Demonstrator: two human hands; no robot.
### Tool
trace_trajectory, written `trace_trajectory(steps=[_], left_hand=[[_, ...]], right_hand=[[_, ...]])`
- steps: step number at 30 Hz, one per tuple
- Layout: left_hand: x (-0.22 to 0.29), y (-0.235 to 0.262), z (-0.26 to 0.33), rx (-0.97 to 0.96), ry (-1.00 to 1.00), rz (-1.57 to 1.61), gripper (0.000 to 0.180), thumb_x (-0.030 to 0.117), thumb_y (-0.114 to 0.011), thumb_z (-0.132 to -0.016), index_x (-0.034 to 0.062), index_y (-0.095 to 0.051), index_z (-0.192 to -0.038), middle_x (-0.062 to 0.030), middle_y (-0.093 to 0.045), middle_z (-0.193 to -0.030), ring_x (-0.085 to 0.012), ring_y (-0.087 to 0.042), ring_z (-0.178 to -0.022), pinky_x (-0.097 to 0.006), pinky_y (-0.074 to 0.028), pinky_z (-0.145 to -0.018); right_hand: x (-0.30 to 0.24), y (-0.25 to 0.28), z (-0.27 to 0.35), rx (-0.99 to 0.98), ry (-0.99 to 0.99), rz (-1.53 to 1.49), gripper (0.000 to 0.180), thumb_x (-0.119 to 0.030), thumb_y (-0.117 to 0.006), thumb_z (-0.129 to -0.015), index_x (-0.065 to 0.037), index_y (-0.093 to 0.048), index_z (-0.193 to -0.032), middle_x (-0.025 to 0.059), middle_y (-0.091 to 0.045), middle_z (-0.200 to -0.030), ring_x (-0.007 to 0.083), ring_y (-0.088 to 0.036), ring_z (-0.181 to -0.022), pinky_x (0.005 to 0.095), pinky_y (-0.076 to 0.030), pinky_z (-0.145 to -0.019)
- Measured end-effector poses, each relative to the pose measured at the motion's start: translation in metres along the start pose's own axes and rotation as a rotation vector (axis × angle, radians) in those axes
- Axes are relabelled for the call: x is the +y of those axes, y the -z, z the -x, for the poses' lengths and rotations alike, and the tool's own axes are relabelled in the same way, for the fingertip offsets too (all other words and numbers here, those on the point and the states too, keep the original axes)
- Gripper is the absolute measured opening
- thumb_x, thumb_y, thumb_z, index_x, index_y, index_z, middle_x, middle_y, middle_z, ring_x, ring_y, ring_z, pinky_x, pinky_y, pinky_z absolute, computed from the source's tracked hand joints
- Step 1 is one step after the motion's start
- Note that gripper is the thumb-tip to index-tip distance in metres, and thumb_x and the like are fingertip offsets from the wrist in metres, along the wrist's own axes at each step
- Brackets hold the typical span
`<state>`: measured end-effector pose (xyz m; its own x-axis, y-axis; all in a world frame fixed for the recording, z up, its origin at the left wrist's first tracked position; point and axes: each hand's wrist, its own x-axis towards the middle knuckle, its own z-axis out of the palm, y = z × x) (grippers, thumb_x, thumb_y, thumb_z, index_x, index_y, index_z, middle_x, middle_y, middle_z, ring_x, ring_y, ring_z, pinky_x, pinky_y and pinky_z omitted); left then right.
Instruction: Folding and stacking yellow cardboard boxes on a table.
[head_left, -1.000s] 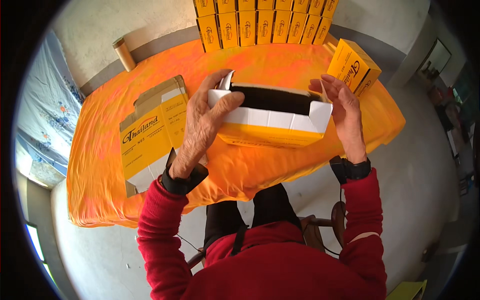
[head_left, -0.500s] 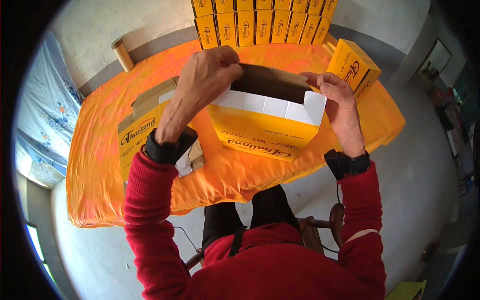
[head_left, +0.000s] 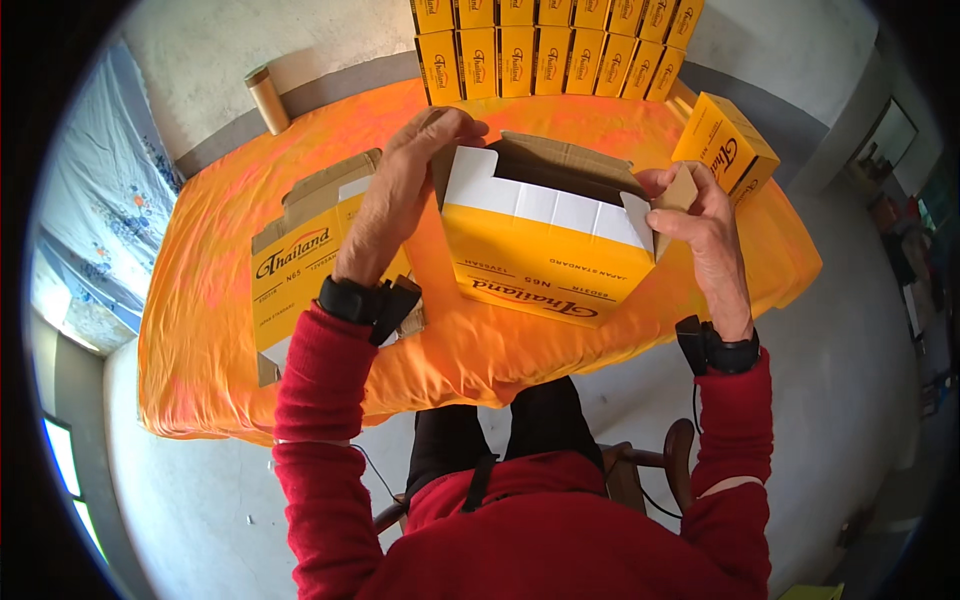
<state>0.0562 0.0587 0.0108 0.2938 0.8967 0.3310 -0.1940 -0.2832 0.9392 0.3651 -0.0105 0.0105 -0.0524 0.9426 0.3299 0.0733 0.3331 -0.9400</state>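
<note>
- The box is mouth up between the left and right fingers, over the near part of the orange-draped worktop; this suits a two-sided hold.
- The right hand has its thumb toward the person and its other fingers behind, pinching the brown side flap, seemingly to control that end.
- The left hand curls over the opposite upper corner, fingers bent forward, probably to steady it. Its thumb is hidden, so I cannot tell whether those fingers pinch or merely rest.
- The white flap runs along the near rim between the fingers, raised, leaving the mouth open.
- Flattened cartons lie left of the left fingers and nearer the person, perhaps for easy reach.
- A closed carton stands just beyond the right fingers.
- Rows of cartons stand stacked well beyond both sets of fingers, packed side by side, presumably to save room.
</note>
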Motion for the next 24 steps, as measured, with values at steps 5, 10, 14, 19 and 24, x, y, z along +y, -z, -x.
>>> trace_trajectory(steps=[5, 10, 14, 19, 24], left_hand=[[-0.009, -0.015, 0.011, 0.032, -0.009, 0.010, 0.037, -0.001, -0.061, -0.081, 0.0075, -0.059, -0.117, -0.0072, -0.058, -0.123, -0.0186, -0.056, -0.111, -0.031, -0.048, -0.090], [-0.011, -0.020, 0.007, 0.042, -0.190, -0.210, 0.048, -0.008, -0.061, -0.077, 0.0101, -0.057, -0.121, -0.0103, -0.050, -0.133, -0.0221, -0.055, -0.113, -0.032, -0.048, -0.091], [-0.010, -0.021, 0.006, -0.003, -0.492, -0.594, 0.045, -0.007, -0.060, -0.079, 0.0102, -0.056, -0.121, -0.0138, -0.049, -0.135, -0.0273, -0.056, -0.111, -0.035, -0.050, -0.088], [0.005, -0.028, 0.006, -0.087, -0.570, -0.852, 0.032, 0.002, -0.062, -0.085, 0.0089, -0.057, -0.116, -0.0189, -0.061, -0.112, -0.0346, -0.062, -0.094, -0.040, -0.052, -0.077], [0.009, -0.041, -0.008, 0.074, -0.422, -1.118, 0.019, 0.020, -0.061, -0.092, 0.0082, -0.058, -0.107, -0.0177, -0.065, -0.079, -0.0377, -0.063, -0.070, -0.044, -0.049, -0.062]], right_hand=[[-0.008, -0.011, 0.002, 0.009, 0.019, 0.062, 0.033, -0.007, -0.065, -0.071, -0.004, -0.055, -0.102, 0.0113, -0.062, -0.112, 0.0183, -0.057, -0.104, 0.0326, -0.042, -0.094], [-0.011, -0.019, 0.001, -0.058, -0.034, 0.253, 0.045, -0.008, -0.068, -0.073, -0.001, -0.053, -0.115, 0.0124, -0.062, -0.114, 0.0193, -0.057, -0.107, 0.0307, -0.042, -0.095], [-0.006, -0.028, 0.004, 0.026, 0.037, 0.199, 0.053, -0.011, -0.072, -0.074, -0.001, -0.051, -0.122, 0.0145, -0.061, -0.118, 0.0205, -0.056, -0.112, 0.0303, -0.041, -0.097], [0.004, -0.025, 0.006, 0.040, 0.083, 0.136, 0.057, -0.012, -0.073, -0.074, -0.003, -0.049, -0.125, 0.0170, -0.060, -0.122, 0.0217, -0.055, -0.115, 0.0315, -0.040, -0.099], [0.012, -0.023, 0.006, 0.011, 0.192, 0.171, 0.044, -0.012, -0.073, -0.076, -0.002, -0.055, -0.116, 0.0158, -0.060, -0.125, 0.0203, -0.057, -0.112, 0.0300, -0.042, -0.097]])
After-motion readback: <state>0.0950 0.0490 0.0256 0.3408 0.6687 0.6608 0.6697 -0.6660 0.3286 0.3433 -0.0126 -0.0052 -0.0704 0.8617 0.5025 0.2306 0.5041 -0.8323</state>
